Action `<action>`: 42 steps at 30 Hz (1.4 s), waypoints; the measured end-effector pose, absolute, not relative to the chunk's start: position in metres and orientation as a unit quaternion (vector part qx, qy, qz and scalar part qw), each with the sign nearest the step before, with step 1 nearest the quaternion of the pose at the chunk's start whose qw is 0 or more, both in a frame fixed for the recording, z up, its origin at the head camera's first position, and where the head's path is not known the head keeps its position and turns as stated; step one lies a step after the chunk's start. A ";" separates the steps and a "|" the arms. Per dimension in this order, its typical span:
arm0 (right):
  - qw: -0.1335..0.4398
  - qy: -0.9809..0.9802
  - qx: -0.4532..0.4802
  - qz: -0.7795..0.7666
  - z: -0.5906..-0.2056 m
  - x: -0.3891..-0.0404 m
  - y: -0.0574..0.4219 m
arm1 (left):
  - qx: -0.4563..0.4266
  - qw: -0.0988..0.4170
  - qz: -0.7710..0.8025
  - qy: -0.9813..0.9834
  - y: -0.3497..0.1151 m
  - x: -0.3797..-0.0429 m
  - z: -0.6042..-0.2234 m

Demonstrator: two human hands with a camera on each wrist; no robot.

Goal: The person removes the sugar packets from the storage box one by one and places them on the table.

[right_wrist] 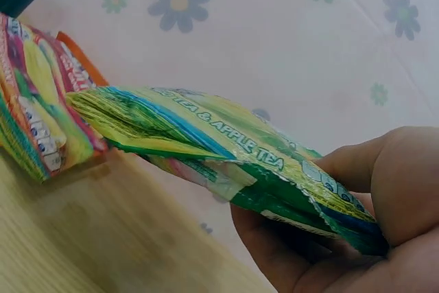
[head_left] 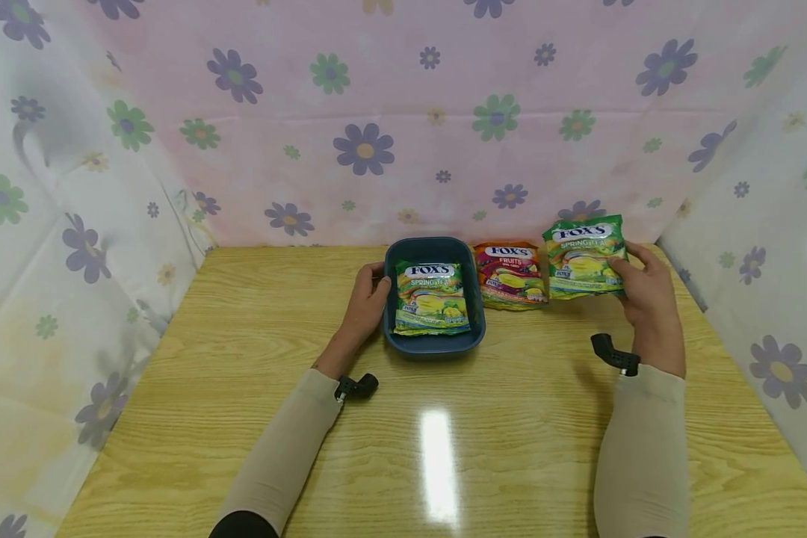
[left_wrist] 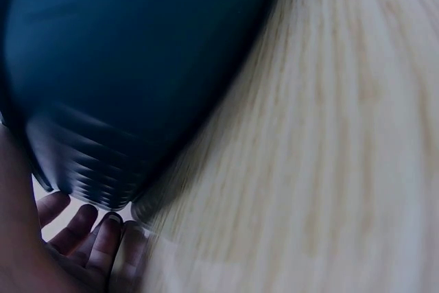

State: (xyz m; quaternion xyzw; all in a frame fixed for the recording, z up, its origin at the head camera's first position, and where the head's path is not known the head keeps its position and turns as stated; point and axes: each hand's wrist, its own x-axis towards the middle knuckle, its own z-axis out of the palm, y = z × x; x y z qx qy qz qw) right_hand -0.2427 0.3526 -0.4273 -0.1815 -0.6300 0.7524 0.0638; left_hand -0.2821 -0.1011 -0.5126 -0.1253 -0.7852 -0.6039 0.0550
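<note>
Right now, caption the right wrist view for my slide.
Right hand grips a shiny green plastic packet near a red plastic packet.

The wood-grained table bears a blue tub and, beside it, a red packet.

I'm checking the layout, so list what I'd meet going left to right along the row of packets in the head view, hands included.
Left hand, blue tub with a green packet inside, red Fruits packet, held green packet, right hand.
</note>
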 end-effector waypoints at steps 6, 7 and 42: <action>0.084 -0.612 -0.218 0.755 -0.437 -0.246 0.355 | -0.126 0.055 -0.604 -0.785 -0.101 -0.282 -0.512; 0.086 -0.610 -0.221 0.756 -0.439 -0.247 0.355 | -0.126 0.055 -0.603 -0.786 -0.101 -0.282 -0.512; 0.119 -0.609 -0.308 0.722 -0.482 -0.263 0.364 | -0.136 0.056 -0.608 -0.780 -0.101 -0.278 -0.507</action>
